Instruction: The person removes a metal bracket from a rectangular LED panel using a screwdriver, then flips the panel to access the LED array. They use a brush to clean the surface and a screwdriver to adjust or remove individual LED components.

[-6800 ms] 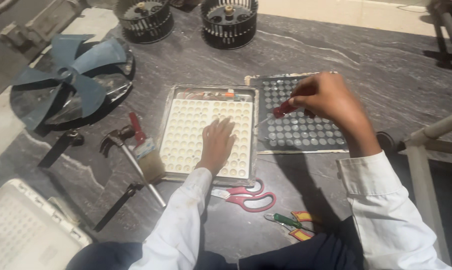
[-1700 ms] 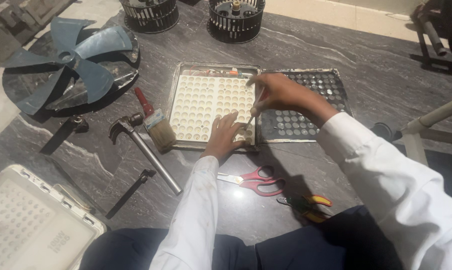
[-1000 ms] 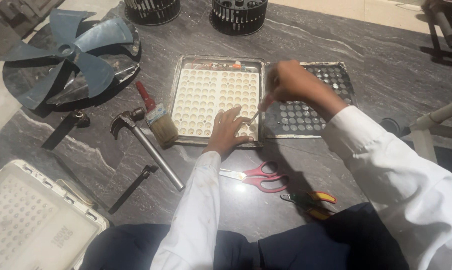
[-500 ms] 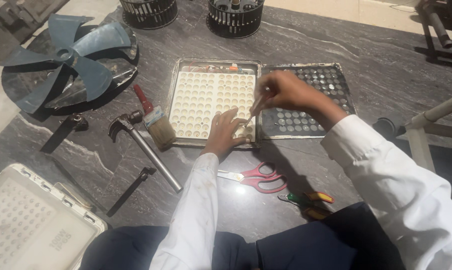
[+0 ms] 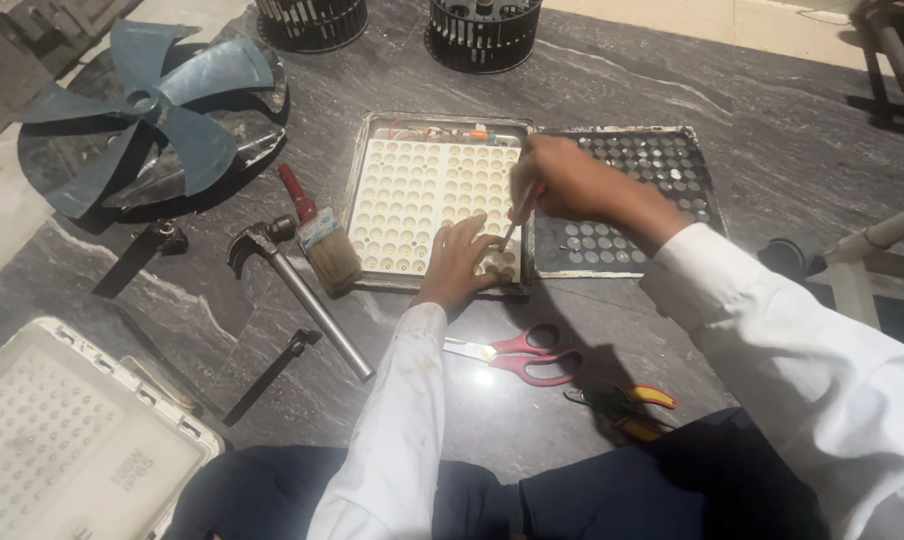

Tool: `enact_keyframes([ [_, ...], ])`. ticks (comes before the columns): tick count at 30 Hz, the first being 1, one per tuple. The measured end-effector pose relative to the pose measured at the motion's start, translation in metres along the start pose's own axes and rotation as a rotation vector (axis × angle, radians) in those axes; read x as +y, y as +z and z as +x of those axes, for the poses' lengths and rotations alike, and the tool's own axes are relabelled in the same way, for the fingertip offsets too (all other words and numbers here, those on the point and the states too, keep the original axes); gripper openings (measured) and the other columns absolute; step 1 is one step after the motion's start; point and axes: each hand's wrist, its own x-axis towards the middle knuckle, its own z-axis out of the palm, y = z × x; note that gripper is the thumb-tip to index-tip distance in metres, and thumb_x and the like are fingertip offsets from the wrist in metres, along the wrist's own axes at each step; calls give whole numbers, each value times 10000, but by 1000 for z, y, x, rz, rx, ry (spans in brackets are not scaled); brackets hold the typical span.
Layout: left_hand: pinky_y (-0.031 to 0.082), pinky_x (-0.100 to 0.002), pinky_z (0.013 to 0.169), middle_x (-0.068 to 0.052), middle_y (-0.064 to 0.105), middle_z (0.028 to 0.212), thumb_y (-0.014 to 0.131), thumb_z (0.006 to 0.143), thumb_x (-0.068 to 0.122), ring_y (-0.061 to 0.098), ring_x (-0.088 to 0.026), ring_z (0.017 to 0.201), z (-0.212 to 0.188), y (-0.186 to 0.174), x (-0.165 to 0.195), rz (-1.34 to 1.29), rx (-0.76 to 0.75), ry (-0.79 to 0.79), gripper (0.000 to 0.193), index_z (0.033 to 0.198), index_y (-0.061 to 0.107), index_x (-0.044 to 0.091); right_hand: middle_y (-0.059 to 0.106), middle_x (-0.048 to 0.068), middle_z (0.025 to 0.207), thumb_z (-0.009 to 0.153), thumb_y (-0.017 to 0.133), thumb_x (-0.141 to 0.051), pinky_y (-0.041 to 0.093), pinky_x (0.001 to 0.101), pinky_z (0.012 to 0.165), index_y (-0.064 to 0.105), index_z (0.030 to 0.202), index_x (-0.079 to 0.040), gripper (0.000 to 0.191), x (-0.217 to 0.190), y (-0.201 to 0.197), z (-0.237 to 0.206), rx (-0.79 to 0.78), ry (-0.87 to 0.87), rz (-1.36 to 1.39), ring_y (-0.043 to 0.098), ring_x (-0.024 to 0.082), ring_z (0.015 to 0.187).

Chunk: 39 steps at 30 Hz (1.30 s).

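A square metal tray holding a cream plate full of round holes (image 5: pixel 417 195) lies on the dark stone table. My left hand (image 5: pixel 459 262) rests flat on its near right corner, fingers spread. My right hand (image 5: pixel 562 180) grips a thin red-handled tool (image 5: pixel 521 212) whose tip points down at the plate's right edge just above my left fingers. To the right lies a dark board with rows of small round lenses (image 5: pixel 652 180), partly hidden by my right forearm.
Red-handled scissors (image 5: pixel 520 354) and red-and-yellow pliers (image 5: pixel 627 404) lie near me. A paintbrush (image 5: pixel 320 235) and a hammer (image 5: pixel 297 285) sit left of the tray, a blue fan blade (image 5: pixel 147 110) far left, a white floodlight housing (image 5: pixel 62 440) at bottom left, two black blower wheels (image 5: pixel 482 30) at the back.
My right hand carried the red-handled tool from the dark lens board leftward to the cream plate's right edge. My left hand stayed on the plate's near corner.
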Motion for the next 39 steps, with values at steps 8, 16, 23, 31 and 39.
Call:
enact_keyframes([
  [8,181,-504,1236,-80,428,1552,833,739,336,321,-268,1488,0,2,-3,40,4,5,595,1281,625,203,748,208,838,817,828,-209,615,422,746,726,916,44,290,-16,-8,18,-340,731,-69,755,312,776],
  [16,173,-517,1216,-96,422,1536,856,770,422,312,-283,1472,-1,-1,-1,-9,-29,-29,549,1228,633,217,692,239,1029,810,843,-233,579,432,831,702,1114,13,415,2,5,13,-230,597,-166,712,359,913],
  [23,187,-514,1219,-93,422,1541,832,763,449,320,-287,1473,-1,1,-3,26,-5,2,589,1252,621,198,777,205,929,790,753,-115,632,403,745,750,985,48,253,15,-1,14,-257,698,67,780,284,848],
  [31,185,-517,1231,-98,426,1539,818,789,452,320,-282,1478,-3,0,-3,2,24,27,613,1297,609,178,743,212,796,967,690,-259,627,405,656,720,933,102,364,-2,-6,15,-356,913,4,775,313,724],
  [39,174,-510,1238,-96,422,1541,826,754,339,318,-276,1477,-2,-1,-1,44,-17,-20,606,1287,594,167,764,164,928,607,730,8,622,369,677,829,775,-39,200,7,0,18,-161,210,-40,748,256,815],
])
